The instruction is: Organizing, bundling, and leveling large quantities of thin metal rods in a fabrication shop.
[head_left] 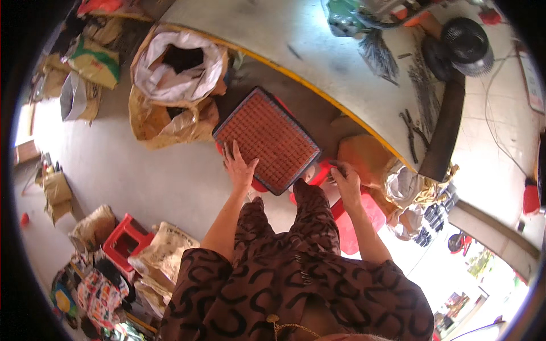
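Note:
A rectangular tray (280, 193) with a dark blue-grey rim lies tilted in front of my knees. Rows of small reddish-brown pieces (267, 139) fill it in a grid. Red plastic shows under its edges. My left hand (240, 167) rests on the tray's near left corner with its fingers spread. Just off the tray's right side, my right hand (348, 179) has its thumb and fingers bent together beside a red plastic object (322, 172). What those fingers hold, if anything, is too small to make out.
A metal-topped table (273, 51) with a yellow edge runs across the far side, bearing pliers (415, 136), thin rods (380, 57) and a black fan (466, 46). Lined sacks (179, 102) stand at left. A red stool (126, 244) is lower left.

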`<state>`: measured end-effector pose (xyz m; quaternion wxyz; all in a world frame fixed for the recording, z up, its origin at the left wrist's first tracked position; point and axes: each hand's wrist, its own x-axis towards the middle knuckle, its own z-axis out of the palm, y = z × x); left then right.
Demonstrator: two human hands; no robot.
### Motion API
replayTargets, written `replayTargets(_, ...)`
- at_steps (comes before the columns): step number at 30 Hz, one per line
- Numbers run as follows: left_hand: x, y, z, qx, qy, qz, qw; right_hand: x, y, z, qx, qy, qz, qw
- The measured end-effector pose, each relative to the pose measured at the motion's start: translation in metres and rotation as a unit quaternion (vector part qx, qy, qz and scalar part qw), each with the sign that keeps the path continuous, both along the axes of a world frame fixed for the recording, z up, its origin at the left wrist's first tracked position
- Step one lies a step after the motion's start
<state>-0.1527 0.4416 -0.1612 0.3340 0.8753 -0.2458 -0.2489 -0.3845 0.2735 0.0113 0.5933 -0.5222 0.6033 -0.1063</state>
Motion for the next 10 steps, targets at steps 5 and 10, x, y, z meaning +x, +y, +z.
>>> replayTargets(5, 0.011, -0.055, 0.004, 0.21, -0.061, -0.195, 0.956, 0.022, -0.078, 0.023, -0.322, 0.119, 0.12, 0.932)
replayTargets(10, 0.009, -0.087, 0.004, 0.396, -0.024, -0.285, 0.872, 0.042, -0.168, 0.038, -0.309, 0.072, 0.135, 0.939)
